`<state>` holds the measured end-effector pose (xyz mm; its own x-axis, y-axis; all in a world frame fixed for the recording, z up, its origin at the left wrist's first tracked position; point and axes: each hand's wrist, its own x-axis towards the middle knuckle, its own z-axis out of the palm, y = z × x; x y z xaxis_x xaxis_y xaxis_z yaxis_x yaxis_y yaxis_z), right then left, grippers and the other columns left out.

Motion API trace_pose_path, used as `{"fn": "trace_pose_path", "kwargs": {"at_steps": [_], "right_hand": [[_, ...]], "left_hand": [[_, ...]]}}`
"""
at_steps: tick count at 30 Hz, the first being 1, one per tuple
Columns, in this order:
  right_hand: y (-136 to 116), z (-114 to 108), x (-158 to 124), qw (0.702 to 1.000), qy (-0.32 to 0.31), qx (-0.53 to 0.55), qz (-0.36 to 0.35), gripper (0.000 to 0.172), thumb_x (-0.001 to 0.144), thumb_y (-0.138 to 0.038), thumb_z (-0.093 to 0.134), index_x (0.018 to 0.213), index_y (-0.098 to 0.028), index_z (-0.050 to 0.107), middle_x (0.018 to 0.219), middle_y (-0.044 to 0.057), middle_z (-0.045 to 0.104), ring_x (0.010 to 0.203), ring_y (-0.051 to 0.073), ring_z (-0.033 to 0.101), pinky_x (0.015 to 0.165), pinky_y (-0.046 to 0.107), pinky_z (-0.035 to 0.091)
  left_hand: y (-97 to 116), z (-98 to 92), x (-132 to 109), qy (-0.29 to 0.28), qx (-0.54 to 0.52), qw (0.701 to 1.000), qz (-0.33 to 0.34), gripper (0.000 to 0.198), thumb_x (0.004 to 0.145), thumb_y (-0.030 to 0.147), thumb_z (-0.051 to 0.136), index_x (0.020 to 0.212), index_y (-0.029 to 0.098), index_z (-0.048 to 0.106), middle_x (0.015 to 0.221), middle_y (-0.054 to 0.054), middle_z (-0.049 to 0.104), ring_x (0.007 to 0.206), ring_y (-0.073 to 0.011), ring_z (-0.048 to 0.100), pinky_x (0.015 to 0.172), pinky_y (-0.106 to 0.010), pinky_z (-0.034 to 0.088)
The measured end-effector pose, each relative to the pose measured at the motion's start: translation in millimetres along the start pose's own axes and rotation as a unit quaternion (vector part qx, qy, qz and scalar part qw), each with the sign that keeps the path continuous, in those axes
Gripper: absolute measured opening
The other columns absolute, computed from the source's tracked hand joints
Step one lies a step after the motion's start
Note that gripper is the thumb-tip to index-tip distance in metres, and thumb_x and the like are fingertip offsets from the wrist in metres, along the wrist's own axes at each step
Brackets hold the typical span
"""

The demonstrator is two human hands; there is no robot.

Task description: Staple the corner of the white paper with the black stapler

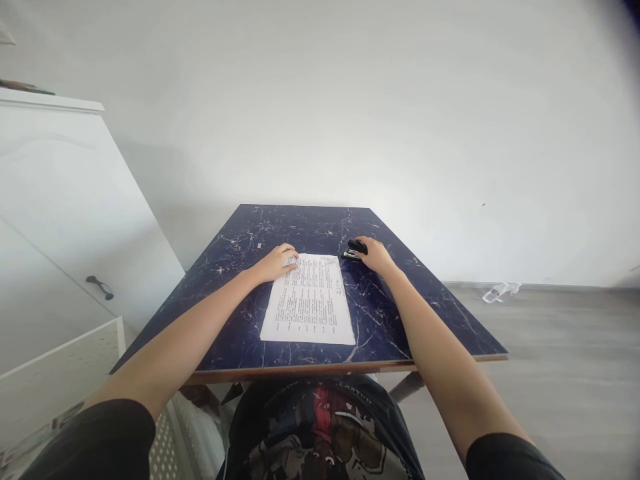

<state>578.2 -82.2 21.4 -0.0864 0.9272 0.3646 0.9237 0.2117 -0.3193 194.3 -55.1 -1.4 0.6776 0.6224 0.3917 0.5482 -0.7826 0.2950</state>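
A printed sheet of paper [313,303], or a thin stack of sheets, lies on the dark blue marbled table [380,320]. Its lines of print run up and down in view, with fainter marks near the far right corner. My left hand [276,264] rests on the paper's far left corner, thumb apart from the other fingers. Just beyond the far right corner, a black stapler [357,247] is in my right hand [375,255], its jaw end pointing left towards the paper. Whether the stapler touches the paper is hard to tell.
A tiny pale piece [259,246] lies on the table, left of the paper. On the left stands a white cabinet [60,200] with a dark handle [100,287]. A clear plastic item [500,291] is on the grey floor by the white wall [450,133].
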Motion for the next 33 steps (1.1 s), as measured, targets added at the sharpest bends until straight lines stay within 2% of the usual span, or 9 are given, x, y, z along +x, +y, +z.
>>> {"fn": "trace_pose_path", "kwargs": {"at_steps": [4,9,15,19,21,24,27,30,33], "right_hand": [[11.3,-3.9,0.2,0.999,-0.018,-0.023,0.044,0.047,0.08,-0.031,0.081,0.124,-0.018,0.068,0.115,0.012,0.074,0.104,0.029,0.067,0.087,0.034,0.049],[11.6,-7.0,-1.0,0.993,-0.039,-0.033,0.105,0.032,0.081,-0.037,0.081,0.106,-0.018,0.074,0.099,0.011,0.076,0.088,0.026,0.069,0.07,0.029,0.046],[-4.0,-5.3,-2.9,0.987,0.052,0.025,0.151,0.035,0.082,-0.041,0.079,0.108,-0.018,0.076,0.097,0.011,0.076,0.087,0.027,0.069,0.07,0.03,0.046],[-34.0,-2.4,-5.2,0.979,0.099,0.142,0.11,0.036,0.084,-0.044,0.075,0.108,-0.017,0.075,0.094,0.009,0.076,0.08,0.024,0.067,0.066,0.029,0.045],[-52.5,0.5,-7.4,0.977,0.092,0.179,0.071,0.036,0.083,-0.044,0.075,0.105,-0.017,0.075,0.091,0.008,0.076,0.078,0.023,0.066,0.065,0.029,0.044],[-74.3,6.9,-11.5,0.979,0.054,0.196,0.027,0.033,0.081,-0.043,0.076,0.101,-0.017,0.075,0.088,0.007,0.075,0.074,0.022,0.065,0.063,0.029,0.043],[-82.6,14.0,-15.0,0.982,0.009,0.189,-0.007,0.029,0.08,-0.039,0.078,0.1,-0.019,0.075,0.088,0.006,0.074,0.076,0.022,0.065,0.064,0.029,0.042],[-81.8,19.5,-16.7,0.983,-0.011,0.181,-0.018,0.026,0.078,-0.036,0.079,0.098,-0.02,0.074,0.089,0.006,0.075,0.077,0.022,0.065,0.064,0.029,0.042],[-81.1,23.1,-16.9,0.984,-0.021,0.176,-0.015,0.024,0.079,-0.036,0.079,0.097,-0.02,0.074,0.088,0.005,0.074,0.076,0.021,0.065,0.064,0.028,0.042]], "left_hand": [[6.9,-10.3,-0.9,-0.001,-0.001,1.0,0.014,0.027,0.099,0.04,0.059,0.114,0.023,0.073,0.139,-0.013,0.058,0.127,-0.0315,0.057,0.113,-0.054,0.044],[22.5,-28.8,-3.6,-0.119,-0.077,0.988,0.063,0.03,0.101,0.042,0.057,0.121,0.03,0.075,0.133,-0.007,0.069,0.122,-0.0248,0.065,0.113,-0.045,0.044],[27.5,-30.1,-6.3,-0.175,-0.072,0.98,0.054,0.06,0.091,0.053,0.07,0.148,0.037,0.059,0.16,-0.004,0.051,0.148,-0.0324,0.045,0.122,-0.05,0.034],[29.7,-24.5,-5.4,-0.176,-0.063,0.981,0.049,0.059,0.097,0.058,0.062,0.151,0.036,0.056,0.163,-0.003,0.047,0.152,-0.0309,0.039,0.126,-0.049,0.027],[30.7,-21.7,-4.3,-0.166,-0.052,0.984,0.031,0.06,0.097,0.062,0.059,0.15,0.033,0.057,0.162,-0.005,0.048,0.152,-0.0314,0.039,0.126,-0.048,0.026],[29.4,-18.3,-2.5,-0.148,-0.052,0.987,-0.015,0.072,0.094,0.066,0.061,0.153,0.027,0.052,0.162,-0.011,0.047,0.148,-0.0338,0.044,0.122,-0.048,0.033],[24.7,-16.8,-1.1,-0.126,-0.057,0.989,-0.057,0.077,0.091,0.067,0.063,0.153,0.025,0.05,0.159,-0.014,0.049,0.142,-0.0361,0.049,0.115,-0.048,0.041],[19.8,-17.4,-0.8,-0.118,-0.045,0.989,-0.071,0.068,0.09,0.066,0.064,0.143,0.024,0.06,0.153,-0.014,0.055,0.14,-0.0376,0.05,0.115,-0.052,0.041],[18.0,-18.4,-1.6,-0.126,-0.055,0.988,-0.076,0.066,0.091,0.063,0.063,0.143,0.024,0.06,0.155,-0.013,0.053,0.141,-0.0358,0.05,0.116,-0.051,0.04]]}}
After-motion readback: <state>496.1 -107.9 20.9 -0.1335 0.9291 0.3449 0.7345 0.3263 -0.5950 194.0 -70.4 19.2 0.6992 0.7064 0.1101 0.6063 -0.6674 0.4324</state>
